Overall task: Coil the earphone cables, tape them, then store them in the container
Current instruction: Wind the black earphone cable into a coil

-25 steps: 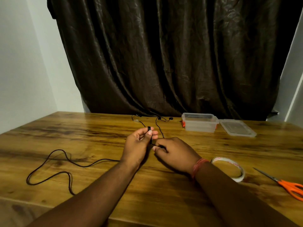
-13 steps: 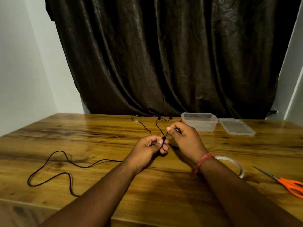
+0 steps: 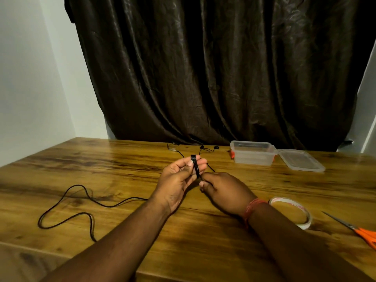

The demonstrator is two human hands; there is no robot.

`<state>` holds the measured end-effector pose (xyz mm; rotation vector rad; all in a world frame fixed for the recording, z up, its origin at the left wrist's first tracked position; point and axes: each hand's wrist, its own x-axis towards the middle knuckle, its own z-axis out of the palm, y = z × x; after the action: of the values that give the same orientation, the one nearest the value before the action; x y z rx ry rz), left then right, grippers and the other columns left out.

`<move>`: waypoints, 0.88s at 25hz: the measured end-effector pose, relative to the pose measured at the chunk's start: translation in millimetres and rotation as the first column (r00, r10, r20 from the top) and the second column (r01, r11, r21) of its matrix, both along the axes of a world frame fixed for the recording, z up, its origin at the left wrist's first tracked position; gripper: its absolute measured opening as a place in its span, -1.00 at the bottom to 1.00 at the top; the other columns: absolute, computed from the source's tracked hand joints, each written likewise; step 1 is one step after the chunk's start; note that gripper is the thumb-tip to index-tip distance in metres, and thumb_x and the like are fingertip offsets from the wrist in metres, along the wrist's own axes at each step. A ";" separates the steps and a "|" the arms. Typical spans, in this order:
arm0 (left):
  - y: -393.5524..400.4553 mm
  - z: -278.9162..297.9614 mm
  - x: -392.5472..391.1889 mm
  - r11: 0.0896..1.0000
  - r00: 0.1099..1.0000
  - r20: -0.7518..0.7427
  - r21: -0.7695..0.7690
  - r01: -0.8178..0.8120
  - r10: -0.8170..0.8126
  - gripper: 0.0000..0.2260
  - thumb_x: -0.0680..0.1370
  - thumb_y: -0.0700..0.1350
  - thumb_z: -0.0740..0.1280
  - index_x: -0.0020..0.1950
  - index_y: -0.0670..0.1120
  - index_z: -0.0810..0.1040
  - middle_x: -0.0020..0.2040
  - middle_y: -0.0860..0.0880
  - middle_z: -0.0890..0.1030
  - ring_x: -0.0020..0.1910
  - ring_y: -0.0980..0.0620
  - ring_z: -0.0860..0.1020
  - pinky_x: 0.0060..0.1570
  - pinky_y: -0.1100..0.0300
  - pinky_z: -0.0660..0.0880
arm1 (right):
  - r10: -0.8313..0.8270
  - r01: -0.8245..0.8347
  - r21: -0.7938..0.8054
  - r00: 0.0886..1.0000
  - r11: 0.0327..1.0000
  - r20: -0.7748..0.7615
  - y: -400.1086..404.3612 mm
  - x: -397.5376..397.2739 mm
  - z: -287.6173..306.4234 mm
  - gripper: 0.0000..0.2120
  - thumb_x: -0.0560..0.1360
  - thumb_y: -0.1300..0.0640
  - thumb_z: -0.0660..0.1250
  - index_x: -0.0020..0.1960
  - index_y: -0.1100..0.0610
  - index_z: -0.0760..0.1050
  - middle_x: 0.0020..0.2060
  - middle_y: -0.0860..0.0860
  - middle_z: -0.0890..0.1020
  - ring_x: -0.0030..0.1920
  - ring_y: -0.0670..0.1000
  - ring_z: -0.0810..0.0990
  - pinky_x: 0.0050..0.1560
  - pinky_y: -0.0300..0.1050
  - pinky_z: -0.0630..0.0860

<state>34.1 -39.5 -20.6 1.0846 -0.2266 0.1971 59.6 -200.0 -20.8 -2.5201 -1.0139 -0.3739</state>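
A black earphone cable point(image 3: 195, 165) is wound in several turns around the fingers of my left hand point(image 3: 179, 180), held above the middle of the wooden table point(image 3: 122, 171). My right hand point(image 3: 223, 190) pinches the cable just below those turns. The loose part of the cable point(image 3: 81, 202) trails in loops across the table to the left. Two earbuds point(image 3: 209, 147) lie near the far edge. A clear plastic container point(image 3: 253, 153) stands open at the back right, its lid point(image 3: 300, 159) beside it. A roll of tape point(image 3: 293, 212) lies by my right wrist.
Orange-handled scissors point(image 3: 364, 234) lie at the right edge of the table. A dark curtain point(image 3: 203, 68) hangs behind the table, with white walls on both sides. The table's front edge runs under my forearms.
My right hand came back from the far side to below my left hand, carrying the cable around. My left hand's fingers have straightened upward with more turns of cable on them.
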 end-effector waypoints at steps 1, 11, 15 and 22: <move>0.1 -1.1 1.0 0.999 0.999 0.007 0.031 -0.035 0.034 -0.78 0.64 -0.30 0.18 0.19 -0.20 0.57 0.08 -0.18 0.70 0.08 -0.04 0.67 0.03 0.20 0.61 | 0.015 -0.015 -0.028 1.000 1.000 0.026 -0.6 -3.4 3.3 -0.81 0.64 -0.07 0.15 -0.06 -0.03 0.46 -0.21 -0.13 0.51 -0.19 -0.05 0.50 -0.23 -0.09 0.37; -5.4 -13.9 -0.7 0.895 0.995 0.096 0.443 -0.063 0.022 -0.81 0.64 -0.18 0.24 0.05 -0.15 0.65 -0.06 -0.17 0.67 0.01 -0.15 0.62 0.20 -0.08 0.48 | 0.009 -0.051 0.278 0.989 0.959 0.148 -11.8 0.7 15.1 -0.87 0.61 0.00 0.23 -0.04 -0.02 0.53 -0.12 -0.16 0.47 -0.11 -0.12 0.47 -0.12 -0.01 0.50; -5.9 -13.4 -0.7 0.932 0.998 0.049 0.361 0.028 -0.049 -0.83 0.61 -0.18 0.25 0.00 -0.18 0.63 -0.19 -0.13 0.60 -0.15 -0.11 0.52 0.08 -0.12 0.46 | -0.066 -0.003 0.356 0.982 0.934 0.179 -10.3 2.6 13.0 -0.89 0.59 0.02 0.26 -0.07 -0.03 0.53 -0.11 -0.16 0.47 -0.12 -0.12 0.48 -0.16 0.01 0.51; -4.1 -3.6 -4.0 0.975 0.992 -0.012 0.182 0.124 -0.124 -0.81 0.62 -0.31 0.18 0.05 -0.26 0.60 -0.20 -0.11 0.62 -0.26 0.09 0.59 -0.02 0.17 0.60 | -0.141 0.094 0.450 0.987 0.888 0.072 -7.9 13.5 6.2 -0.85 0.62 0.05 0.23 -0.06 0.03 0.54 -0.10 -0.09 0.50 -0.06 -0.03 0.50 -0.05 0.01 0.48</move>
<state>30.1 -43.5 -24.3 1.2477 -0.3159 0.0643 73.2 -207.8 -14.6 -2.1628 -0.7093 -0.6946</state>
